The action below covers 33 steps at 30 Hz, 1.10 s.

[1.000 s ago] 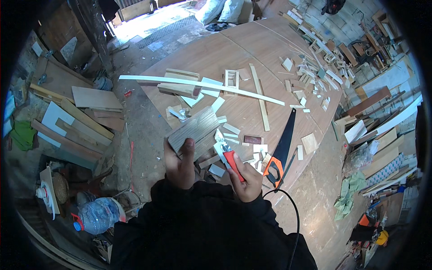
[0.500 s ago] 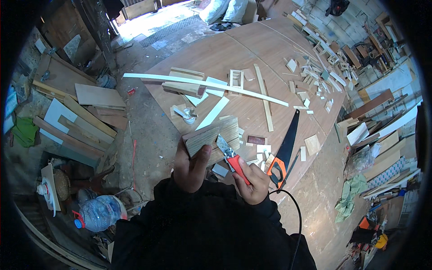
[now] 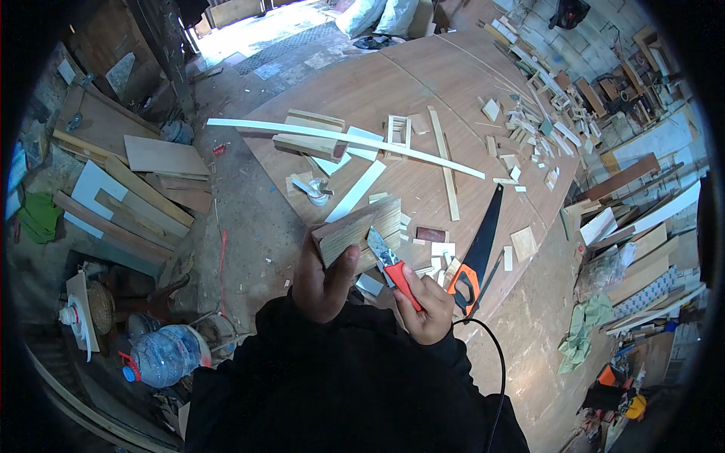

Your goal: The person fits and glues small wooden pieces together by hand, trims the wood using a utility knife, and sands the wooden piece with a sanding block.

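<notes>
My left hand (image 3: 323,281) grips a rectangular wooden block (image 3: 353,232) with visible grain, thumb on its near face and the fingers mostly hidden behind. In my right hand (image 3: 429,308) is a red-handled knife (image 3: 396,268) with a broad, stained metal blade. That blade lies against or just over the right part of the block's face; actual contact I cannot tell. Both are held above the near edge of the wooden table (image 3: 362,83). Just right of my right hand rests a handsaw (image 3: 483,234) with a black blade and orange handle.
A long pale strip (image 3: 415,156) crosses the table beyond the block. A small container (image 3: 319,193) with a tool in it stands left. Offcuts (image 3: 529,132) pile up at far right. A large water bottle (image 3: 168,356) is at lower left, and a black cable (image 3: 501,362) runs beside my right arm.
The block has tilted slightly in my left hand, and the knife has shifted a touch right and down with it. Both grips are unchanged.
</notes>
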{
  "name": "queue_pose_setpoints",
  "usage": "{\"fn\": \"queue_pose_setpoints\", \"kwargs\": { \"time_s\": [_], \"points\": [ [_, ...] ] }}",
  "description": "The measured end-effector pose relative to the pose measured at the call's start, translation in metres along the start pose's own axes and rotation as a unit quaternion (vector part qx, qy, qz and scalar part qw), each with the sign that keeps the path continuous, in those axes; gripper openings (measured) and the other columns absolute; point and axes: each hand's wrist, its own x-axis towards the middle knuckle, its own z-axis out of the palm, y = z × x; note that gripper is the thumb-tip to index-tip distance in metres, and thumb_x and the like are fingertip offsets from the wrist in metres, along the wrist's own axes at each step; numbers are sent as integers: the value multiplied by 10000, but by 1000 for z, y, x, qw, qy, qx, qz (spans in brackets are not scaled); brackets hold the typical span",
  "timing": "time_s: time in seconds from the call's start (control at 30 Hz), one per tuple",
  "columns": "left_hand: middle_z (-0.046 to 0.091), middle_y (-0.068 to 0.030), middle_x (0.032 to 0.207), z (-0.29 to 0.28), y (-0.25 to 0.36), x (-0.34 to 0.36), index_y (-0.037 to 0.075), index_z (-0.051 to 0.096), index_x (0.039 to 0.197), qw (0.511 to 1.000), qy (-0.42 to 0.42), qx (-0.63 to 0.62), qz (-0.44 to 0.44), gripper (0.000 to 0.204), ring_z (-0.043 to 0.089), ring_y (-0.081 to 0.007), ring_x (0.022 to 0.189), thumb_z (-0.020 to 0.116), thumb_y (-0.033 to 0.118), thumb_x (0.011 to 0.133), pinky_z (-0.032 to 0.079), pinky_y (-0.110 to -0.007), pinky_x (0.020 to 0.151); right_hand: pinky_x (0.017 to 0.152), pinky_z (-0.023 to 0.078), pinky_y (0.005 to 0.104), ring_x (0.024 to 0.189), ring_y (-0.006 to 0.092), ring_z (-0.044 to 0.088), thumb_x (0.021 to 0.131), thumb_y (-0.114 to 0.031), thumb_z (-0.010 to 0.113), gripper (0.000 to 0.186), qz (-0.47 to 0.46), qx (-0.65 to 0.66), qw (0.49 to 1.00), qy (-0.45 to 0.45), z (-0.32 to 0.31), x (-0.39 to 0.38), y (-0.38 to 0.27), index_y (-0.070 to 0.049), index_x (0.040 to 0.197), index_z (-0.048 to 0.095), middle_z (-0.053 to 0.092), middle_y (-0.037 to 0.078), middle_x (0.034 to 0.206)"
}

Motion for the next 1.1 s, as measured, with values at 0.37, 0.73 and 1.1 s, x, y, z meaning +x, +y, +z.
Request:
{"fn": "queue_pose_setpoints", "kwargs": {
  "time_s": [0.37, 0.73, 1.1],
  "points": [
    [551, -182, 997, 1, -5, -3, -53, 434, 1148, 998, 6, 50, 34, 374, 587, -237, 871, 565, 227, 938, 475, -363, 743, 490, 345, 258, 515, 155, 431, 779, 17, 686, 496, 7, 9, 1000, -5, 6, 1, -5, 23, 1258, 561, 452, 86, 636],
    [540, -234, 993, 13, -15, -6, -64, 432, 1113, 993, 53, 88, 56, 369, 585, -330, 856, 576, 214, 918, 467, -420, 750, 441, 335, 279, 461, 147, 399, 775, -46, 734, 546, 44, 0, 999, 26, 14, 0, -9, -84, 1295, 571, 412, 65, 602],
    [533, -220, 993, 13, -18, -8, -64, 430, 1115, 993, 55, 76, 78, 342, 573, -310, 857, 569, 177, 916, 460, -415, 755, 442, 332, 273, 469, 139, 396, 783, -51, 731, 546, 42, 4, 998, 40, 19, -1, -10, -78, 1302, 565, 419, 63, 601]
  ]
}}
